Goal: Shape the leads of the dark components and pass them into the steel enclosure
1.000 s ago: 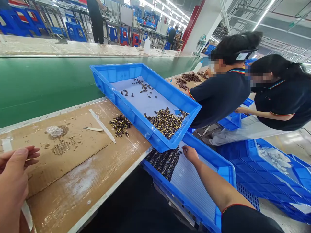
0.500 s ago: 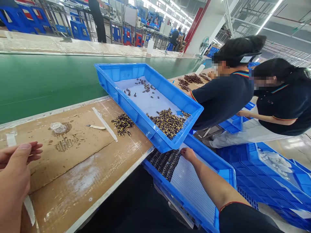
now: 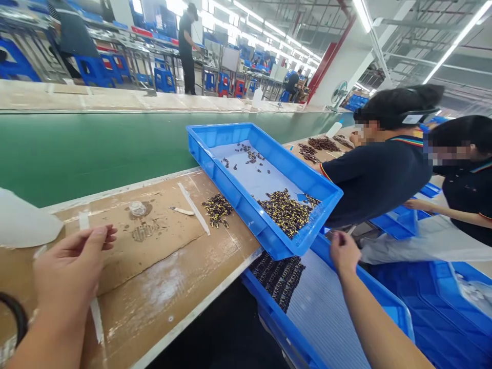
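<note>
My left hand [image 3: 69, 271] hovers over a brown cardboard sheet [image 3: 154, 241], fingers slightly apart, with no held item visible. A white paper strip [image 3: 96, 319] lies beneath it. My right hand [image 3: 344, 259] is bunched above the rim of a lower blue tray [image 3: 380, 292], near a ridged white sheet [image 3: 323, 312] and rows of dark parts [image 3: 279, 279]. Whatever its fingers cover is hidden. A tilted blue tray [image 3: 265, 189] leans over the bench edge, with black-and-yellow parts [image 3: 288, 212] heaped low inside. More lie on the cardboard [image 3: 217, 210].
A green conveyor belt [image 3: 115, 148] runs behind the bench. A seated co-worker [image 3: 378, 174] sorts beside dark parts [image 3: 323, 144], and another person [image 3: 465, 179] sits further right. Stacked blue crates [image 3: 434, 307] fill the lower right. A white object [image 3: 23, 220] intrudes at left.
The view has swung, shifting the scene right and down. My right hand has lifted off the ridged sheet, and my left hand has moved right. A white object has entered at left.
</note>
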Demonstrator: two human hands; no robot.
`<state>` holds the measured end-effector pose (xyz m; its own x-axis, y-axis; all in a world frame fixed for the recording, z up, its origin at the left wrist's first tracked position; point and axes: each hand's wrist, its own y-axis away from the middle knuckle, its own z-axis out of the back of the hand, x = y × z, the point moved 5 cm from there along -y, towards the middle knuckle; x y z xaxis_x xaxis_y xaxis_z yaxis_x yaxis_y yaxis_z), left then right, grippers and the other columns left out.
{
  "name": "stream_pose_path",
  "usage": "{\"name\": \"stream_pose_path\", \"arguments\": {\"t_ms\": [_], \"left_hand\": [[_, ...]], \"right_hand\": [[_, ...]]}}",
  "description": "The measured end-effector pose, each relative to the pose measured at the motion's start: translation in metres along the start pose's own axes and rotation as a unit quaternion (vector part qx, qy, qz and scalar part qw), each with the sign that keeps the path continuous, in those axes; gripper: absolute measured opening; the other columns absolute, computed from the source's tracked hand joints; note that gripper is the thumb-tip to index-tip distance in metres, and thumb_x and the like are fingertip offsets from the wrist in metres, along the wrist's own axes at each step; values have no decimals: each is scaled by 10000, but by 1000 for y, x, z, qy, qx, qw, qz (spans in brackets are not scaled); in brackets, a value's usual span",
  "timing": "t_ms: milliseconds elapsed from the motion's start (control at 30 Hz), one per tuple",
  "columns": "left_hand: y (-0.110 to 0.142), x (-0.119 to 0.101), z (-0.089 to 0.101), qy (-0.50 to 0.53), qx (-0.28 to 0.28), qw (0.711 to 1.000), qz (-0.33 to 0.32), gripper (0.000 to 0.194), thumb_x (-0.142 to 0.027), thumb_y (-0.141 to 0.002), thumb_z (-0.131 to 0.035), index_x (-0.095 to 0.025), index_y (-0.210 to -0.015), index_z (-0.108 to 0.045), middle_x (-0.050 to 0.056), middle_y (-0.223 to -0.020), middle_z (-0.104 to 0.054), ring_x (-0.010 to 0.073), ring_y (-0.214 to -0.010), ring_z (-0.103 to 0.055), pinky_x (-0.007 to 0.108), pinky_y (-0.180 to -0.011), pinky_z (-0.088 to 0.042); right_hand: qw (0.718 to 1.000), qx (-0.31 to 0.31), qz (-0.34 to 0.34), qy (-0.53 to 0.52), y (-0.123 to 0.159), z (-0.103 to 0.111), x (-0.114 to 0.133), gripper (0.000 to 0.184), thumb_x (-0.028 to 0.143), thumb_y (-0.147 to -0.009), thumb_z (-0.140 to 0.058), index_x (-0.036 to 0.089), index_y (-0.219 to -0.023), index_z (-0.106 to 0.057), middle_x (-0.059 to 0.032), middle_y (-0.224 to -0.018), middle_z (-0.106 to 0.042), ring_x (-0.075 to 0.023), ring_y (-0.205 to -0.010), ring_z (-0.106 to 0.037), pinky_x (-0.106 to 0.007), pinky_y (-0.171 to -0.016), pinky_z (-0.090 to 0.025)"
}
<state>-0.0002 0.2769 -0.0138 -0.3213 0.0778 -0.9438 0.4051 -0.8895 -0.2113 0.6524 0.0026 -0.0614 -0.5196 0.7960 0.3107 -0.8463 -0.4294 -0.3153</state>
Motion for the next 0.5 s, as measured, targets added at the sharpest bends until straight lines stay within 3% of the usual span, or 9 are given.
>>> {"name": "stream_pose_path", "arguments": {"t_ms": [33, 100, 133, 200, 267, 300, 367, 433, 500], "left_hand": [[1, -1, 0, 14, 6, 1000, 19, 348, -428, -752, -764, -175, -990, -794, 37, -921, -793, 220, -795, -748, 456, -870, -640], [2, -3, 0, 16, 25, 999, 27, 337, -404, -759, -755, -148, -975, -791, 60, -901, -791, 224, -775, -741, 429, -848, -641], [2, -4, -1, 8, 43, 999, 13, 340, -407, -781, -744, -140, -987, -787, 68, -908, -791, 226, -784, -741, 411, -840, -637], [5, -9, -3, -19, 67, 997, -45, 336, -427, -830, -718, -145, -1003, -781, 70, -920, -790, 227, -809, -743, 380, -831, -626], [14, -22, -2, -51, 77, 988, -124, 310, -441, -876, -688, -170, -996, -781, 62, -929, -787, 219, -827, -742, 349, -824, -613], [22, -32, 0, -64, 80, 981, -165, 290, -436, -898, -672, -185, -993, -780, 57, -939, -785, 213, -837, -740, 332, -820, -605], [46, -59, 7, -74, 84, 964, -239, 232, -393, -936, -644, -204, -969, -773, 51, -953, -782, 198, -851, -736, 303, -809, -590], [79, -85, 24, -72, 89, 946, -304, 170, -304, -962, -618, -209, -936, -756, 50, -943, -779, 186, -849, -735, 289, -803, -584], [121, -102, 53, -73, 95, 924, -363, 125, -196, -951, -617, -227, -970, -736, 40, -916, -774, 178, -832, -734, 284, -780, -591]], "right_hand": [[998, -60, 3, -34, -2, 25, 19, 457, 326, -1035, -347, 71, -1278, -638, -201, -1141, -696, -278, -974, -678, -392, -885, -515], [958, -201, 64, -194, 10, 76, 67, 414, 397, -1025, -444, 113, -1228, -666, -154, -1026, -698, -240, -805, -668, -377, -782, -537], [928, -225, 103, -280, 24, 96, 95, 404, 428, -1017, -493, 125, -1222, -664, -125, -936, -686, -219, -702, -644, -356, -679, -534], [871, -250, 193, -377, 61, 124, 154, 310, 382, -1017, -534, 176, -1212, -661, -79, -890, -659, -196, -670, -626, -343, -653, -531], [799, -216, 370, -422, 106, 133, 223, 142, 277, -977, -600, 212, -1049, -703, -51, -864, -667, -188, -712, -651, -331, -689, -548], [775, -149, 456, -411, 126, 125, 258, 133, 240, -964, -617, 229, -1053, -714, -50, -912, -696, -190, -782, -677, -327, -742, -563], [764, -5, 531, -366, 151, 92, 321, 197, 210, -976, -585, 234, -1113, -724, -63, -1052, -727, -191, -915, -698, -323, -846, -572], [791, 97, 524, -301, 155, 48, 369, 240, 222, -984, -542, 199, -1121, -736, -100, -1164, -716, -216, -1008, -693, -349, -929, -566], [817, 156, 506, -229, 147, 6, 402, 271, 213, -956, -525, 159, -1080, -761, -144, -1222, -702, -260, -1106, -673, -397, -1028, -530]]}}
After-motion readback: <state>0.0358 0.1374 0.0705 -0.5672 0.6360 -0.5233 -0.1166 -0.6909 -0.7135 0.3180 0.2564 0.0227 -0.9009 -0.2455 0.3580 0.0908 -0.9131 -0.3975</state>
